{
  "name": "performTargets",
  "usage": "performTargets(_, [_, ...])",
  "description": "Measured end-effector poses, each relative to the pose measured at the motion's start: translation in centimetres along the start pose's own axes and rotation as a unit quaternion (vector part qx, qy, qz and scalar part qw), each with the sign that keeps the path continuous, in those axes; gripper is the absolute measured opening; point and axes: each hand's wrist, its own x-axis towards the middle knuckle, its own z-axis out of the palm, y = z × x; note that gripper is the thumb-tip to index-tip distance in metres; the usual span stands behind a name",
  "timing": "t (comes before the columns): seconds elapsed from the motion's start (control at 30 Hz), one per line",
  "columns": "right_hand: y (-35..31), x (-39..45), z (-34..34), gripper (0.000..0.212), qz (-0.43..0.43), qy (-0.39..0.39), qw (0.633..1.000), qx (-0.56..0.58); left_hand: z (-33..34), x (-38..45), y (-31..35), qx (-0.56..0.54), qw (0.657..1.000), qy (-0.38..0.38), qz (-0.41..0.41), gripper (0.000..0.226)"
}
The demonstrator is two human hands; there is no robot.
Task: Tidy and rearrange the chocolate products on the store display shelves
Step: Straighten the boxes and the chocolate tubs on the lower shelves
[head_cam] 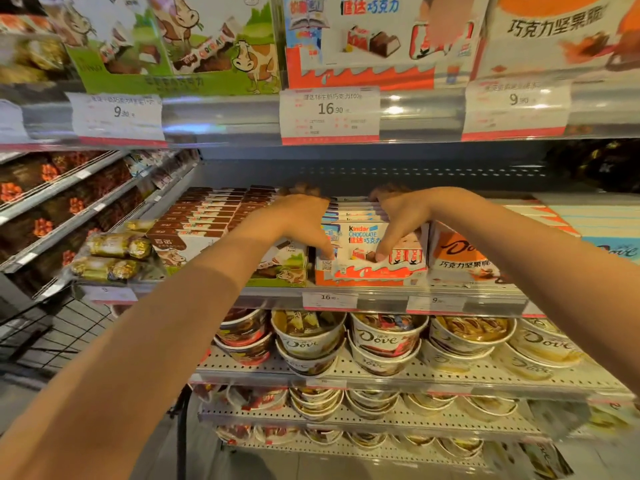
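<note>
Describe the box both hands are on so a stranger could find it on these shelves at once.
Find the middle shelf, above the rows of round Dove tubs. The left hand and right hand rest on the front white-and-orange Kinder Chocolate box, above the 16.90 price tag. Its left neighbour is a green cow-printed box, its right an orange Dove box.

Both bare arms reach forward and up, forearms converging toward the middle. The left hand [298,220] arches palm down, fingers curled over and away, thumb pointing down and right. The right hand [401,220] mirrors it just beside, wrist bent, fingers hooked far over, thumb angled down and left. The two thumbs sit near each other, apart.
</note>
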Motion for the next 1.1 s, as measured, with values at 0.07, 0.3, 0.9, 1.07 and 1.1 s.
performTargets(0.07, [0.1, -0.2, 0.1, 0.074, -0.021, 0.016, 1.0, 0.014, -0.2, 0.2, -0.1, -0.006, 1.0, -0.013, -0.011, 0.063])
performTargets(0.3, [1.1, 0.3, 1.4, 0.105, -0.063, 0.116, 0.991, 0.024, -0.3, -0.1, 0.0, -0.023, 1.0, 0.01, -0.003, 0.069])
performTargets(0.9, [2.3, -0.4, 1.1, 0.1, -0.071, 0.072, 0.995, 0.014, -0.5, -0.8, 0.5, -0.063, 0.997, -0.016, 0.051, 0.069])
performTargets(1.07, [2.0, -0.6, 1.0, 0.084, -0.08, 0.043, 0.995, 0.049, -0.5, -0.5, 0.0, -0.061, 0.997, -0.023, 0.051, 0.064])
performTargets(1.1, [1.7, -0.9, 0.7, 0.078, -0.08, 0.019, 0.994, 0.069, -0.6, -0.6, 0.0, -0.059, 0.996, -0.032, 0.055, 0.064])
